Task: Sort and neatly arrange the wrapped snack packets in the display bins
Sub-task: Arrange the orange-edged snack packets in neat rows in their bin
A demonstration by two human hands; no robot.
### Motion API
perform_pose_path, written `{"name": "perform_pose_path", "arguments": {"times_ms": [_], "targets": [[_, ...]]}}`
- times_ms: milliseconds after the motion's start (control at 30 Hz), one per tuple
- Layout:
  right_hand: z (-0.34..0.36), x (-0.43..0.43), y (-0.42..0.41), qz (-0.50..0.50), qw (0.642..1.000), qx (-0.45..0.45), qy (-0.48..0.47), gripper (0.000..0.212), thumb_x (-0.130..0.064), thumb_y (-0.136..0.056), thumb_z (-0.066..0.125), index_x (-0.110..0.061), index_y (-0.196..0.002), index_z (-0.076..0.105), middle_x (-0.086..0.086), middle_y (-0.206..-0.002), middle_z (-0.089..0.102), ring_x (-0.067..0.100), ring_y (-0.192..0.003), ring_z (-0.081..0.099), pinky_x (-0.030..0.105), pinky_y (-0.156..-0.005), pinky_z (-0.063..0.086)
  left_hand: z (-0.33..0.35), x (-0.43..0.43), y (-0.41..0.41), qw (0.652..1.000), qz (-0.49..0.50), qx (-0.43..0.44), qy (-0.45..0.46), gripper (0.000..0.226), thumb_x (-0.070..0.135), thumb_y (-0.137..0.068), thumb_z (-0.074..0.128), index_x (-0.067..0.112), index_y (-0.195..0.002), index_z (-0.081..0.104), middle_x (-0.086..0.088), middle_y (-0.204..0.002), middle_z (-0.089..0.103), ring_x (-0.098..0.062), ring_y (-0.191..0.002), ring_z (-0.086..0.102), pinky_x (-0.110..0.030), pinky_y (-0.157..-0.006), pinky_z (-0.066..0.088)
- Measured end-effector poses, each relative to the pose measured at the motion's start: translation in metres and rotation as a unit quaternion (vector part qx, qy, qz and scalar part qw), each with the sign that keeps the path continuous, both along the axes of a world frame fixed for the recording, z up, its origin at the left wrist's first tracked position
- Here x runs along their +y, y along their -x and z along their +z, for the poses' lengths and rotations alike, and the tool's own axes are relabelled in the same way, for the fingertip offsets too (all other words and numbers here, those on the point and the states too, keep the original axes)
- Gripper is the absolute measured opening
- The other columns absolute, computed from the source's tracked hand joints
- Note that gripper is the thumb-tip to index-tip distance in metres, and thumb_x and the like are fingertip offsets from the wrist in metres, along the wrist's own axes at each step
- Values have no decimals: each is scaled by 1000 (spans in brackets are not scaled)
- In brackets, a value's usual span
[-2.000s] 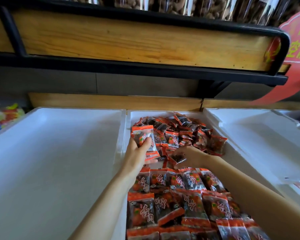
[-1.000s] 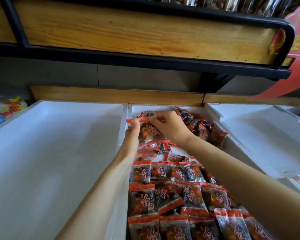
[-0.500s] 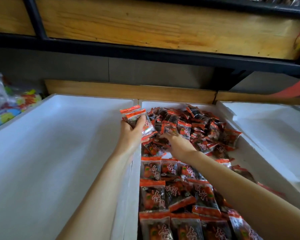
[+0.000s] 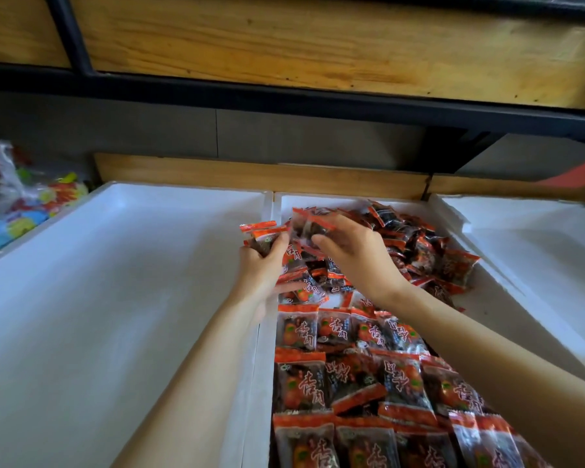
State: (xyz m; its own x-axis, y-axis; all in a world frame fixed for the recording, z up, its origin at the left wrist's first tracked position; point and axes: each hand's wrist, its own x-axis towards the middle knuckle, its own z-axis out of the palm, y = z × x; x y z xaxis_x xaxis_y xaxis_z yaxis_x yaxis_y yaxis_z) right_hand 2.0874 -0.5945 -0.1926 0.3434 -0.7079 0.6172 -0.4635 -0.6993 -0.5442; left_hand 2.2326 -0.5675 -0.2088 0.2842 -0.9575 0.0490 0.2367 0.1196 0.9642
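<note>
Half a second ago the right hand [image 4: 355, 255] lay knuckles-up in the loose heap [image 4: 426, 251] at the 12 o'clock end of the middle white bin [image 4: 318, 198]. Now it is raised above that heap, with thumb and fingers pinching one orange-edged snack packet [image 4: 313, 224], just at 3 o'clock of the left hand [image 4: 262, 265]. The left hand still grips a small stack of packets [image 4: 265, 236] over the wall on the bin's 9 o'clock side. The tidy rows [image 4: 352, 383] at the 6 o'clock end lie unchanged.
</note>
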Motion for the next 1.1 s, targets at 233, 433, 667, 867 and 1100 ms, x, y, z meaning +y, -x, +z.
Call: {"name": "perform_pose_path", "arguments": {"times_ms": [233, 433, 667, 867, 1100], "targets": [[-12, 16, -4, 40, 985, 117, 120, 40, -13, -95, 52, -17, -134, 51, 2, -126, 59, 19, -112, 59, 31, -97, 47, 18, 20, -2, 987, -66, 147, -11, 49, 55, -87, 56, 11, -108, 64, -12, -96, 73, -26, -88, 72, -41, -64, 61], [-8, 7, -5, 101, 987, 94, 82, 34, 0, -94, 48, -10, -124, 60, 5, -124, 57, 10, -112, 55, 18, -98, 43, 21, 26, -3, 995, 7, 95, 24, 5, 5, -86, 68, 10, -88, 66, -8, -90, 70, -20, -86, 70, -31, -57, 59], [-36, -40, -8, -68, 961, 213, -161, 39, -19, -93, 57, -1, -127, 51, 14, -124, 60, 26, -114, 57, 28, -98, 44, 25, 22, -14, 989, 43, 135, 39, 16, -1, -89, 62, 6, -103, 58, -11, -93, 70, -18, -68, 73, -30, -54, 59], [-52, -59, -30, -99, 939, 243, -221, 72, -33, -83, 70, -1, -135, 32, 14, -123, 56, 29, -111, 55, 26, -77, 40, 24, 19, -12, 994, 41, 98, 38, 31, -2, -89, 62, -1, -120, 55, -11, -96, 70, -13, -58, 71, -32, -57, 61], [-31, -49, -20, -93, 972, 146, -159, 14, -24, -78, 75, -22, -85, 63, -1, -85, 68, 10, -65, 62, 19, -55, 47, 21, 13, -13, 994, 52, 88, 41, 43, 0, -88, 64, 1, -128, 50, -16, -113, 68, -21, -79, 72, -31, -54, 59]]}}
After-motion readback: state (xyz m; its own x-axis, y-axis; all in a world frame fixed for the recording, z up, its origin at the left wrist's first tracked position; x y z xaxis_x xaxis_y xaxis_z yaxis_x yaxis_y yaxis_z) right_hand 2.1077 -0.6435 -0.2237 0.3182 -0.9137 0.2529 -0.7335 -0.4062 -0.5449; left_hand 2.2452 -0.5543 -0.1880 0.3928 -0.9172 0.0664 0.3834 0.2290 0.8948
